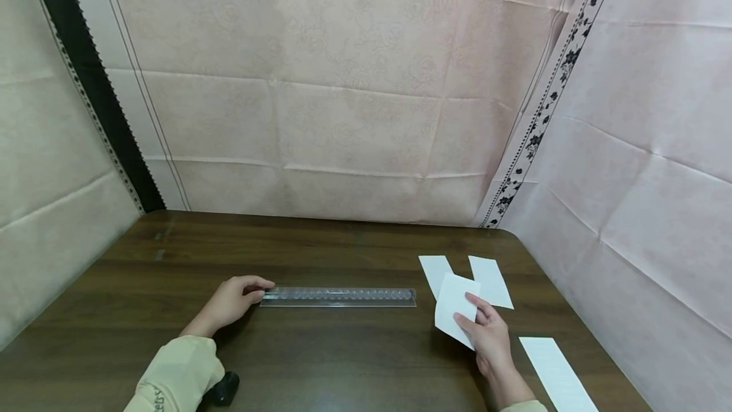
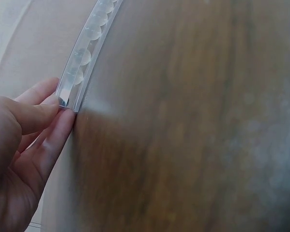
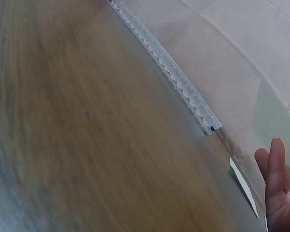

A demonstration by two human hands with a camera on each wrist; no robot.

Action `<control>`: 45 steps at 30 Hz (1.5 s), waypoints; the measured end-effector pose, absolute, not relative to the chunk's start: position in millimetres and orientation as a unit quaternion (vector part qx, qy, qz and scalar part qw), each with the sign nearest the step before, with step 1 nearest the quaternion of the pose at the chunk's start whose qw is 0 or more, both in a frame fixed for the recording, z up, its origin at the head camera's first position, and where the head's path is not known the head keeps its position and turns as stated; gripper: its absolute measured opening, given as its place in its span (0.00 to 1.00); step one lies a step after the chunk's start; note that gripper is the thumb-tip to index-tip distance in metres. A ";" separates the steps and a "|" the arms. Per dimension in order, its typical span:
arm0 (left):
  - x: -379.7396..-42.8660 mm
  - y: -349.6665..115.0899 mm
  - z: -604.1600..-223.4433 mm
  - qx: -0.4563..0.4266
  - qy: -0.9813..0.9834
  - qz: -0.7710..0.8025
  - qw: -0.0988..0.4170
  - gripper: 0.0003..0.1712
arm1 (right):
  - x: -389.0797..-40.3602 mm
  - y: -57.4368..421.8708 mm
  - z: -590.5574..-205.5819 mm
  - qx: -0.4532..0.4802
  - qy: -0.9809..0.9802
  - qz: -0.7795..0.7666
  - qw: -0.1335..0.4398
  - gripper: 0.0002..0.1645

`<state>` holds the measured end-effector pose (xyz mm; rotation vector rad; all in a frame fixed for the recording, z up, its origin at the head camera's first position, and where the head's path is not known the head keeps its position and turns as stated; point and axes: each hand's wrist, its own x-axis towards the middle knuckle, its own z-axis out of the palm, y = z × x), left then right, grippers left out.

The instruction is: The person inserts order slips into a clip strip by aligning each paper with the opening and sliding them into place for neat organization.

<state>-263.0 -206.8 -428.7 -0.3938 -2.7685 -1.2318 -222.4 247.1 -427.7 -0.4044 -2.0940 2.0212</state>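
A long, narrow clear plastic case (image 1: 343, 297) lies across the middle of the table, with a row of round translucent pieces inside. My left hand (image 1: 233, 301) pinches its left end between thumb and fingers, also seen close up in the left wrist view, where the case (image 2: 82, 63) runs up and away. To the right, my right hand (image 1: 492, 339) holds a white paper card (image 1: 454, 310) between thumb and fingers, tilted over the table. That card overlaps two other white paper strips, a left one (image 1: 433, 267) and a right one (image 1: 492, 281), in the head view.
Another white paper strip (image 1: 557, 374) lies at the right front of the brown wooden table (image 1: 320, 361). Pale cloth hangings (image 1: 354, 113) surround the table at the back and both sides. Below the left sleeve shows a black rounded object (image 1: 225, 390).
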 end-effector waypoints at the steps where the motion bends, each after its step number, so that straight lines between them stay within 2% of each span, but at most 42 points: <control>1: -263.0 -206.6 -428.5 -0.129 -0.905 -0.403 0.043 0.12 | -222.6 246.2 -427.8 -0.137 -0.709 0.684 0.101 0.34; 29: -263.6 -207.0 -430.8 -0.115 -0.906 -0.405 0.041 0.12 | -224.8 222.9 -428.3 -0.118 -0.713 0.686 0.078 0.32; 45: -263.8 -205.2 -430.9 -0.103 -0.907 -0.406 0.040 0.12 | -226.4 213.3 -431.2 -0.111 -0.701 0.699 0.089 0.31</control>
